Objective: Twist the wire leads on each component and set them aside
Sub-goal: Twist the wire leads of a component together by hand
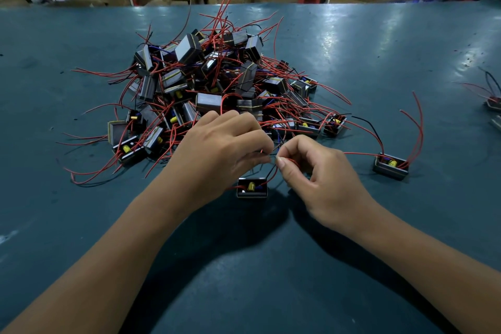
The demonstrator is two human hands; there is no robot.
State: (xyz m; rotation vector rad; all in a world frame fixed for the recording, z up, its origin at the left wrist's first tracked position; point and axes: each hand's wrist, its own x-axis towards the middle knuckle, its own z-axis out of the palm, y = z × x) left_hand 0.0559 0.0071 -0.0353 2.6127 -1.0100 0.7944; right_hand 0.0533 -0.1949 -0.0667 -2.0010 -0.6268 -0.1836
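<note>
While the small component (252, 187) rests on the green table (81, 211) just in front of the big pile (217, 84), both hands pinch its red and black leads (272, 171) above it. Left hand (222, 144) and right hand (320, 171) nearly touch. Another component (390, 167) lies well right of the pile.

component (252, 187): small black box, yellow part inside, upright on table | leads (273, 171): red and black, rising | pile (217, 84): behind

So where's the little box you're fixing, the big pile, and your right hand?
little box (252, 188): head view, on its yellow part.
big pile (189, 49): head view, a top grey block.
right hand (322, 179): head view, back of hand.
</note>
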